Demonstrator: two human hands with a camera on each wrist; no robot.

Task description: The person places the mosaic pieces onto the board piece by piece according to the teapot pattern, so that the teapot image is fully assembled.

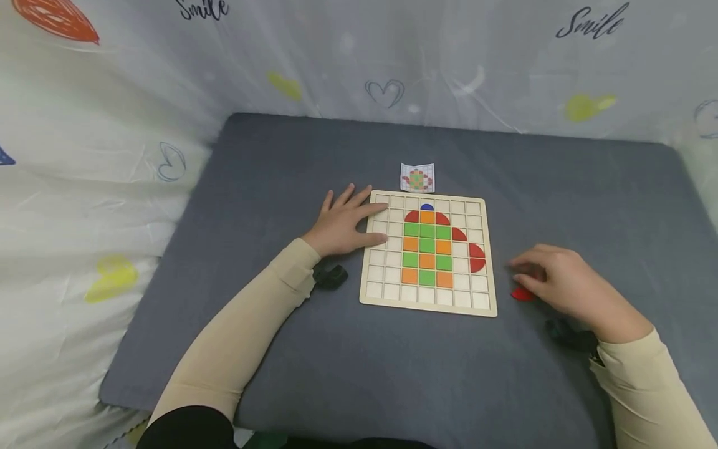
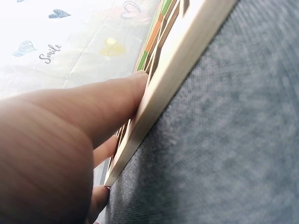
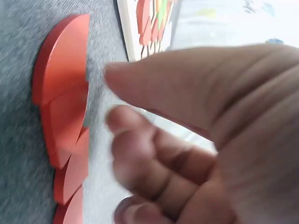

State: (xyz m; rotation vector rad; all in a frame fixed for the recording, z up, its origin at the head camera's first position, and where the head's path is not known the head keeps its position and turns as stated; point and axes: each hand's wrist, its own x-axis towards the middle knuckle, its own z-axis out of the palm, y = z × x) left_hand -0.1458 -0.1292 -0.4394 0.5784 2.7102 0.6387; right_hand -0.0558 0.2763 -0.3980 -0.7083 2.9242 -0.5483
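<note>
A square wooden grid board (image 1: 426, 307) lies on the table, with orange, green, red and blue pieces set in its middle and right cells. My left hand (image 1: 339, 227) rests at the board's left edge, fingers spread, with the thumb (image 2: 117, 100) against the rim in the left wrist view. To the right of the board, my right hand (image 1: 566, 284) hovers beside red quarter-circle pieces (image 3: 65, 63). Its thumb and loosely bent fingers are apart, with nothing seen between them. Several of these red pieces lie in an overlapping row in the right wrist view; the hand partly hides them in the head view.
A small printed card (image 1: 417, 178) with a coloured grid pattern lies just behind the board. The table has a dark grey cloth top (image 1: 314, 368). A pale printed curtain (image 1: 348, 68) hangs behind and at the left.
</note>
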